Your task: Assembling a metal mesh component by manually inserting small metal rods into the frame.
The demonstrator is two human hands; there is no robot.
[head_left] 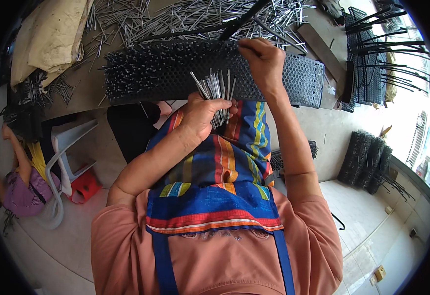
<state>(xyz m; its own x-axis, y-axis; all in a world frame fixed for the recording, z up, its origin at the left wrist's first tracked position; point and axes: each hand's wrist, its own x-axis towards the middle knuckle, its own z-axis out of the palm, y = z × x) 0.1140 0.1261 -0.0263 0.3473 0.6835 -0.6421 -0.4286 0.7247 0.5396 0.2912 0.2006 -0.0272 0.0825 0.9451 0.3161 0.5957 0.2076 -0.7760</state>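
A long black perforated rack (301,78) lies across in front of me, its left part packed with upright thin metal rods (136,69). My left hand (202,115) is closed round a bundle of thin silvery metal rods (215,88), held at the near edge of the rack, with their tips fanning out. Above the rack's holes, right of the middle, my right hand (264,61) has its fingers pinched together. Whatever sits in that pinch, if anything, is hidden or too small to make out.
Behind the rack a heap of loose metal rods (175,19) covers the table. A dark bar (321,51) lies at the right, near black racks with long handles (367,69). More black racks (365,160) stand on the floor. At left, another person (25,187) sits by a grey plastic chair (62,157).
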